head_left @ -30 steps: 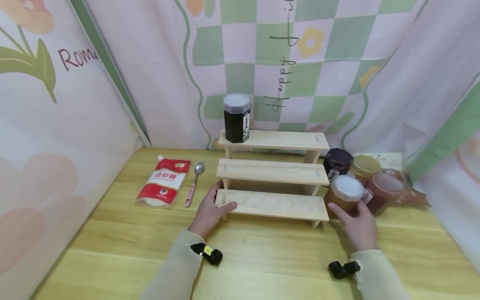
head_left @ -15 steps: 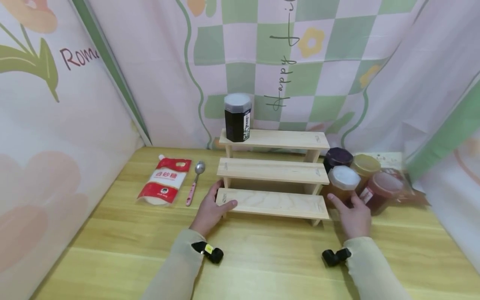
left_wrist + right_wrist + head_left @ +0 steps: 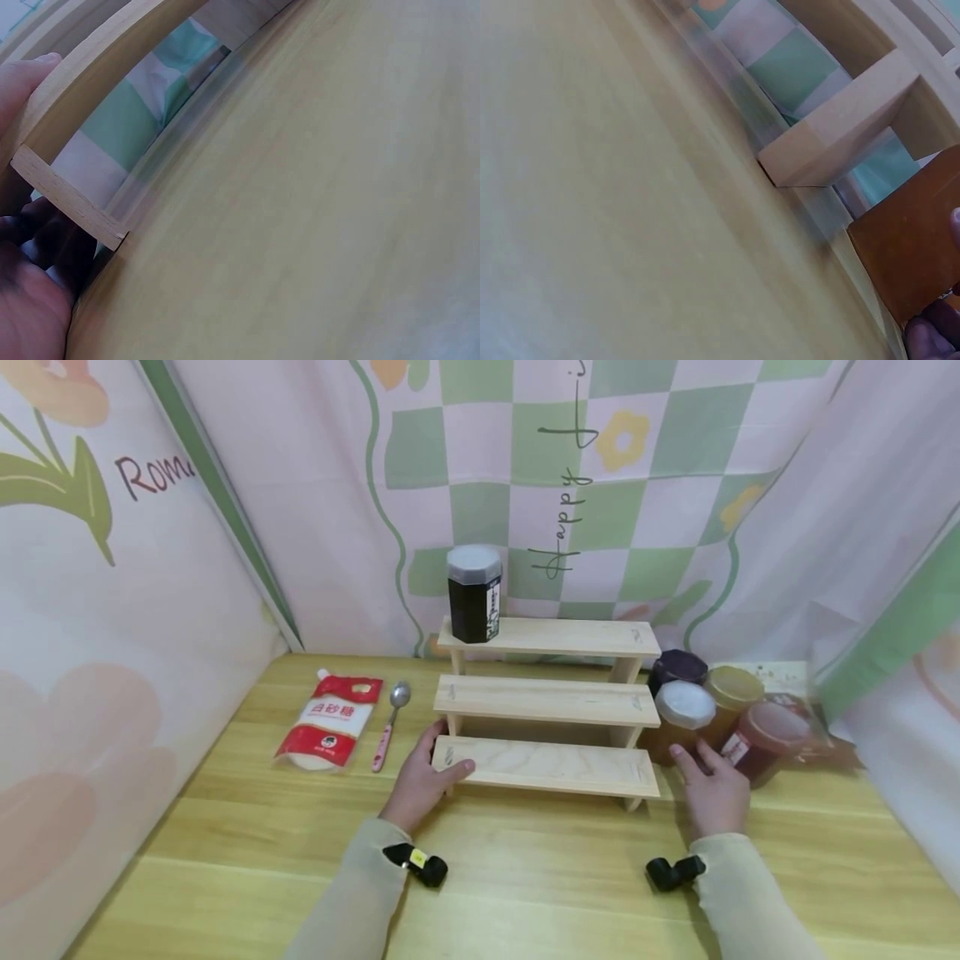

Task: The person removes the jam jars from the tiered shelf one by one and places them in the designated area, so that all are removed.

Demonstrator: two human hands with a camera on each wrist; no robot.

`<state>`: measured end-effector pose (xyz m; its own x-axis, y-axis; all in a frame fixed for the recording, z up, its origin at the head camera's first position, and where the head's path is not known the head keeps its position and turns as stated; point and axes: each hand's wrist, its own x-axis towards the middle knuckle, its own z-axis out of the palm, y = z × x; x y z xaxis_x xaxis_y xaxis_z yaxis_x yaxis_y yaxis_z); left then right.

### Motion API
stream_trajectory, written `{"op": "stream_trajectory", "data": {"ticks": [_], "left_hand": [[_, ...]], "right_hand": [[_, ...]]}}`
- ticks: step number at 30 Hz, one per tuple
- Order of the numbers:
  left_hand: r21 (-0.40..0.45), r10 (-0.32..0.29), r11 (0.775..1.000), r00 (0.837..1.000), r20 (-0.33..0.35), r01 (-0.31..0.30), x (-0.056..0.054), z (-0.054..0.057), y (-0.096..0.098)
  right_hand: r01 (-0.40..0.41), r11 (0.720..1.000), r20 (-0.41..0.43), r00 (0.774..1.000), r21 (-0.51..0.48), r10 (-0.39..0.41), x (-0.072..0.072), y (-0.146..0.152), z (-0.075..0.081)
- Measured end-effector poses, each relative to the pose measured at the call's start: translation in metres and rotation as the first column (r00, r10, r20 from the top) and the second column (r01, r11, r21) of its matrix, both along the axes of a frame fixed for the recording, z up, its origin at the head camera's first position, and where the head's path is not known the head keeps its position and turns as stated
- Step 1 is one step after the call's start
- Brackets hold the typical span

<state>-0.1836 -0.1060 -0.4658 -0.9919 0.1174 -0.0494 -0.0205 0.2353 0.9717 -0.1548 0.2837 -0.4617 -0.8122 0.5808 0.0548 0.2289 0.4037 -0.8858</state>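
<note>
In the head view my left hand grips the left end of a three-step wooden shelf stand, thumb over the lowest board and fingers at its side. The left wrist view shows this hand around the stand's leg. My right hand holds an amber jar with a whitish lid low on its near side, thumb and fingers against it. This jar stands on the table beside the stand's right end; in the right wrist view its brown side sits close to the stand's right leg.
A dark jar stands on the top step's left end. Behind and beside the held jar are another dark jar, a yellow-lidded jar and a reddish jar. A sugar bag and a spoon lie left.
The amber jar has slid back and slightly left along the stand's right side, with my right hand following it. My left hand stays on the stand.
</note>
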Motion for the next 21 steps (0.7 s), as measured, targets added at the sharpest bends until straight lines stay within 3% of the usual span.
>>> {"op": "stream_trajectory", "data": {"ticks": [8,14,18,21], "left_hand": [[0.016,-0.005,1.000,1.000,-0.013,0.005,-0.003,-0.002,-0.002],[0.027,-0.008,1.000,0.999,-0.044,0.010,-0.002,-0.002,-0.002],[0.035,-0.010,0.999,0.999,-0.044,0.011,-0.002,-0.003,-0.002],[0.039,-0.012,0.999,0.999,-0.041,0.014,-0.001,-0.004,0.000]], "right_hand": [[0.074,0.997,-0.006,0.997,-0.001,-0.074,-0.004,0.000,-0.002],[0.076,0.992,0.007,0.997,-0.099,-0.075,-0.001,-0.001,-0.002],[0.104,0.978,-0.087,0.989,-0.183,-0.121,0.005,-0.007,0.001],[0.110,0.970,-0.203,0.967,-0.217,-0.155,0.013,-0.014,0.008]]}}
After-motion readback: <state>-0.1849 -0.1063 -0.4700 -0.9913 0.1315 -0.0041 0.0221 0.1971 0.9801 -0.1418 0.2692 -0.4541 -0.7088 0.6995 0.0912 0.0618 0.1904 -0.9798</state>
